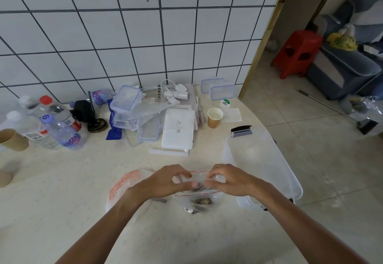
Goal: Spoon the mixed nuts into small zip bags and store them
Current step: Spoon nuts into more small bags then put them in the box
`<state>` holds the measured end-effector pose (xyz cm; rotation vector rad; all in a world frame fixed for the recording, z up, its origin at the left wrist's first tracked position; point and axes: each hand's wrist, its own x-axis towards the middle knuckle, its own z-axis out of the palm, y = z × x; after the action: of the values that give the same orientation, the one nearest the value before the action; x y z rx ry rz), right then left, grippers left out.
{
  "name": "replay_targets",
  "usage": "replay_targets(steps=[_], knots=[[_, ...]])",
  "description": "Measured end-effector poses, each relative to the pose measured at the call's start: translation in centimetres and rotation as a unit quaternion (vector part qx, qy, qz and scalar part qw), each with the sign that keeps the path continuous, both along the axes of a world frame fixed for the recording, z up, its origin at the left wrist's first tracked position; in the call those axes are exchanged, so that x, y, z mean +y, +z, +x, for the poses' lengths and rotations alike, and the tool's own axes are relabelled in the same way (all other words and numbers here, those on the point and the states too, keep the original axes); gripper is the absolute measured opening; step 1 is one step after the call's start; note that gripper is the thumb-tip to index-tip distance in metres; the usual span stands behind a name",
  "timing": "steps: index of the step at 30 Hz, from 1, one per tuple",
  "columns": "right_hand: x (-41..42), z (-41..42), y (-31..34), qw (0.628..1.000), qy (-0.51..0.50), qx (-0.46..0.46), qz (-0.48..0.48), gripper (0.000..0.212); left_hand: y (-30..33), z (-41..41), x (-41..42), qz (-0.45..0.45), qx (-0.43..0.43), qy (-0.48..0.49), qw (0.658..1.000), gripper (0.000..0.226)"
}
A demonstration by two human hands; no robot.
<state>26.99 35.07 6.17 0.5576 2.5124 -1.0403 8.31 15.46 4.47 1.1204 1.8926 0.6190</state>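
Sealing one bag of nuts
Our left hand [165,183] and right hand [228,181] pinch the small clear red-striped zip bag [199,178]; another filled bag [199,201] lies nearer, storing remains.

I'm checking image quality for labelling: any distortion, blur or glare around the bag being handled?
Head view: wide-angle bending curves the wall tile lines; lighting soft, shadows faint; the small zip bag held by left hand and right hand looks slightly soft, contents hard to identify.

One wide-angle camera rides on my head, looking forward and down, close over the speckled cream countertop [62,181]. The white tiled wall [124,36] fills twelve o'clock; the beige tiled floor [321,150] spreads at three.
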Motion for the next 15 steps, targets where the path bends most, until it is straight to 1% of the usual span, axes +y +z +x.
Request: replay_targets(steps=[1,2,3,5,6,8,10,11,13,15], knots=[[-0.4,0.5,0.3,1.000,0.014,-0.007,0.018,0.088,0.4,0.6,-0.5,-0.007,0.014,-0.012,1.000,0.071],[-0.6,0.7,0.3,0.999,0.032,-0.012,0.042,0.096,0.6,1.0,-0.8,-0.007,0.034,-0.030,0.999,0.082],[-0.7,0.8,0.2,0.996,0.048,-0.016,0.068,0.098,0.6,1.2,-1.0,-0.005,0.064,-0.050,0.997,0.089],[-1.1,1.3,-0.3,0.992,0.070,-0.005,0.107,0.095,0.3,1.8,-1.5,0.012,0.124,-0.074,0.989,0.092],[-1.3,1.6,-0.7,0.990,0.075,0.004,0.119,0.089,0.1,2.0,-1.8,0.022,0.141,-0.078,0.987,0.089],[-1.6,2.0,-1.3,0.988,0.078,0.020,0.132,0.067,-0.8,2.4,-2.3,0.049,0.158,-0.073,0.984,0.078],[-1.9,2.2,-1.7,0.987,0.080,0.038,0.131,0.041,-1.7,2.7,-2.8,0.074,0.172,-0.062,0.980,0.059],[-2.0,2.4,-1.8,0.988,0.080,0.046,0.125,0.033,-2.2,2.9,-3.0,0.090,0.173,-0.053,0.979,0.047],[-2.3,2.8,-2.2,0.991,0.068,0.051,0.107,0.033,-3.0,3.2,-3.5,0.123,0.159,-0.026,0.979,0.026],[-2.5,3.2,-2.7,0.995,0.031,0.059,0.074,0.029,-3.5,3.4,-3.9,0.143,0.132,0.006,0.981,0.018]])
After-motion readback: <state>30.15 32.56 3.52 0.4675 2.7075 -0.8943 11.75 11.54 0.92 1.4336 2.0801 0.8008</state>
